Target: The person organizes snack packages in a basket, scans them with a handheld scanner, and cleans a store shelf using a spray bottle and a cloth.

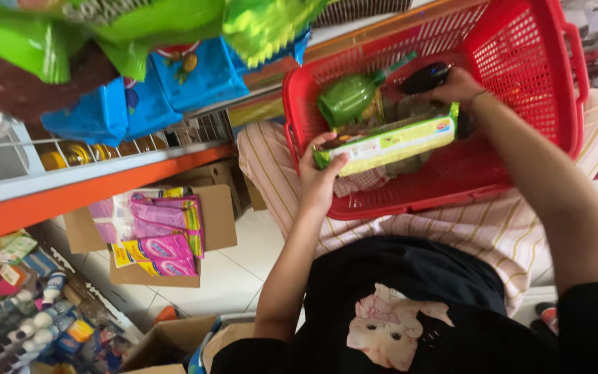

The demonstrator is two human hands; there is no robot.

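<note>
— What's held?
— My left hand [320, 176] is clamped on the green packet's [389, 145] end, over the red basket [520, 62]; light, crinkly, best pinched at its ends; my right hand [455, 86] grips a dark scanner [425, 76].

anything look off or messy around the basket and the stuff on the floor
Nothing looks spilled or broken. The red basket sits tilted on the person's lap, the green bottle lying on its side inside it. The left hand holds a green packet. Pink packets lie heaped unevenly in an open cardboard box.
</note>
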